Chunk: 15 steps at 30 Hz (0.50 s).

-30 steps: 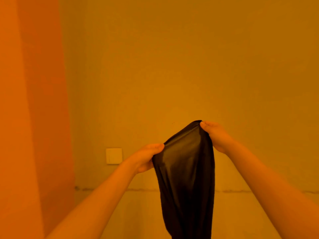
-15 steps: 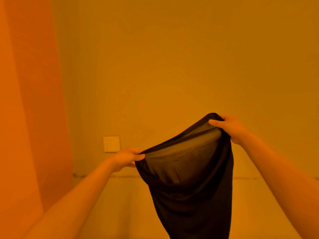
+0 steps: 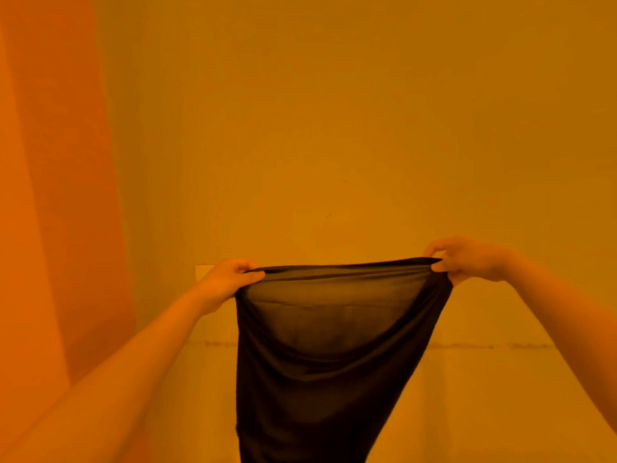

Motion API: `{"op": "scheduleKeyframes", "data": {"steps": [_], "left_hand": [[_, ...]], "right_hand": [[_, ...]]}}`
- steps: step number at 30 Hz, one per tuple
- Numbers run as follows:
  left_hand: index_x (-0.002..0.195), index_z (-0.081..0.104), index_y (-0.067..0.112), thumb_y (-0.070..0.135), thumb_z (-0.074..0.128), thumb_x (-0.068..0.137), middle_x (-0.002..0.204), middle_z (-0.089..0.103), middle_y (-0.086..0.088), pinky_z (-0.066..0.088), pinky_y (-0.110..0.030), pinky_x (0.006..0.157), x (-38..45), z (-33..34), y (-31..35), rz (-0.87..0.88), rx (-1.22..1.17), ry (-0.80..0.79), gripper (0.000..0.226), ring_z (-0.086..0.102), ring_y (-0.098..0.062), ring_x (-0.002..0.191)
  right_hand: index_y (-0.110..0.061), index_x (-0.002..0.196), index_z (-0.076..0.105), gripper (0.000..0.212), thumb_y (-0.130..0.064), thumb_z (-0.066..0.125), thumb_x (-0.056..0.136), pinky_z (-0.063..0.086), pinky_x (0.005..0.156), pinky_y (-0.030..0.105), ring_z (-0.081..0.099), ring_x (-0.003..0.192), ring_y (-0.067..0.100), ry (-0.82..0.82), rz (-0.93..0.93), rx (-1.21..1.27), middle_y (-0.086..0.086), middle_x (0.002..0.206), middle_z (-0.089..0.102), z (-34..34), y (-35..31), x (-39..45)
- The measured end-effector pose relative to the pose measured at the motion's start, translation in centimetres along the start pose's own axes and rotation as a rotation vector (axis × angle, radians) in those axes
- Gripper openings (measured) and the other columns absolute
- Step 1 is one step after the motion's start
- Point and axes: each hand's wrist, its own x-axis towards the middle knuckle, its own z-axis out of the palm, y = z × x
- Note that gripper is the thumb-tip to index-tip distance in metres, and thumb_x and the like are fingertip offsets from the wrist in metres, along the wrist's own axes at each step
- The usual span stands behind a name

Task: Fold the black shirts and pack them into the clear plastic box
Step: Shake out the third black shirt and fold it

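Shirt (image 3: 334,345) is being held up in the air before the wall (image 3: 334,128), its top edge being stretched between the two hands. One end is being pinched by the left hand (image 3: 230,279), the other by the right hand (image 3: 464,262), with curled fingers. Only small bits of cloth are being gripped, so an end is probably being put at risk of slipping, and the shirt of collapsing into a bunch. The fabric is thin, half transparent near the top, soft and draping in curved folds. The box is not being shown.

Both arms outstretched, left hand (image 3: 230,279) and right hand (image 3: 467,260) pinching.
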Motion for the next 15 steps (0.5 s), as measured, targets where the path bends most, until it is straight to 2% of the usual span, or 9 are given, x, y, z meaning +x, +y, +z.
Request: {"op": "scheduleKeyframes", "data": {"steps": [3, 6, 7, 8, 10, 11, 12, 13, 15], "left_hand": [[0.085, 0.052, 0.018, 0.014, 0.065, 0.082, 0.074, 0.067, 0.002, 0.045, -0.013, 0.051, 0.3, -1.6, 0.3, 0.057, -0.174, -0.154, 0.014, 0.06, -0.003, 0.059], [0.071, 0.067, 0.021, 0.034, 0.092, 0.041, 0.066, 0.065, 0.0, 0.047, -0.015, 0.049, 0.0, -2.5, 0.9, 0.101, -0.3, -0.244, 0.041, 0.06, -0.006, 0.054], [0.061, 0.07, 0.02, 0.03, 0.093, 0.041, 0.061, 0.065, 0.001, 0.048, -0.015, 0.048, 0.6, -2.7, 0.7, 0.082, -0.306, -0.268, 0.032, 0.06, -0.006, 0.052], [0.055, 0.071, 0.019, 0.02, 0.088, 0.058, 0.058, 0.065, 0.003, 0.048, -0.015, 0.048, 0.4, -2.7, 1.1, 0.061, -0.296, -0.28, 0.017, 0.06, -0.004, 0.051], [0.058, 0.074, 0.02, -0.003, 0.055, 0.088, 0.062, 0.067, 0.009, 0.046, -0.011, 0.053, 0.8, -3.2, 1.5, 0.055, 0.023, -0.28, 0.042, 0.06, 0.002, 0.056], [0.069, 0.075, 0.02, -0.005, 0.048, 0.091, 0.067, 0.068, 0.016, 0.043, -0.008, 0.059, 1.0, -3.5, 1.6, 0.068, 0.296, -0.334, 0.043, 0.059, 0.006, 0.061], [0.082, 0.075, 0.019, -0.003, 0.048, 0.092, 0.072, 0.066, 0.024, 0.04, -0.007, 0.064, 0.5, -3.4, 2.3, 0.096, 0.557, -0.389, 0.036, 0.058, 0.01, 0.068], [0.093, 0.074, 0.018, 0.0, 0.049, 0.092, 0.076, 0.063, 0.028, 0.039, -0.008, 0.069, 0.7, -3.4, 2.3, 0.128, 0.763, -0.444, 0.03, 0.056, 0.011, 0.074], [0.102, 0.071, 0.019, 0.006, 0.05, 0.093, 0.088, 0.059, 0.018, 0.043, -0.019, 0.08, 0.9, -3.1, 2.5, 0.133, 1.039, -0.517, 0.027, 0.056, 0.001, 0.086]], "right_hand": [[-0.018, 0.098, 0.063, 0.022, -0.003, 0.061, 0.082, 0.051, 0.05, 0.02, 0.065, 0.058, 0.01, -0.04, -0.067, 0.24, 0.006, 0.072, 0.068, -0.3, 0.2, -0.5], [-0.027, 0.09, 0.076, 0.06, -0.031, 0.094, 0.033, 0.054, 0.058, 0.021, 0.07, 0.075, 0.012, -0.112, -0.111, 0.422, 0.004, 0.086, 0.073, -0.4, 0.8, -0.7], [-0.026, 0.084, 0.077, 0.066, -0.034, 0.095, 0.021, 0.055, 0.06, 0.022, 0.07, 0.078, 0.012, -0.106, -0.112, 0.449, 0.004, 0.089, 0.073, -0.5, 1.1, -0.7], [-0.022, 0.08, 0.078, 0.066, -0.034, 0.095, 0.017, 0.055, 0.061, 0.023, 0.07, 0.079, 0.013, -0.116, -0.107, 0.46, 0.004, 0.089, 0.074, -0.6, 1.2, -0.7], [-0.014, 0.075, 0.078, 0.047, -0.025, 0.095, 0.033, 0.055, 0.061, 0.023, 0.07, 0.078, 0.014, -0.179, -0.032, 0.398, 0.006, 0.088, 0.074, -1.1, 0.8, -0.7], [-0.014, 0.074, 0.078, 0.02, -0.016, 0.088, 0.056, 0.056, 0.063, 0.022, 0.07, 0.077, 0.013, -0.204, 0.025, 0.323, 0.006, 0.087, 0.074, -1.3, 0.5, -0.6], [-0.015, 0.074, 0.078, 0.015, -0.004, 0.07, 0.078, 0.055, 0.064, 0.021, 0.07, 0.076, 0.012, -0.212, 0.058, 0.239, 0.006, 0.085, 0.073, -1.4, 0.3, -0.5], [-0.017, 0.074, 0.078, 0.038, 0.006, 0.051, 0.089, 0.055, 0.065, 0.02, 0.07, 0.075, 0.011, -0.2, 0.104, 0.129, 0.006, 0.085, 0.073, -1.6, 0.5, 0.0], [-0.016, 0.081, 0.075, 0.046, 0.011, 0.039, 0.092, 0.054, 0.064, 0.018, 0.068, 0.074, 0.011, -0.203, 0.161, -0.003, 0.008, 0.089, 0.07, -1.3, 0.5, 0.1]]}}
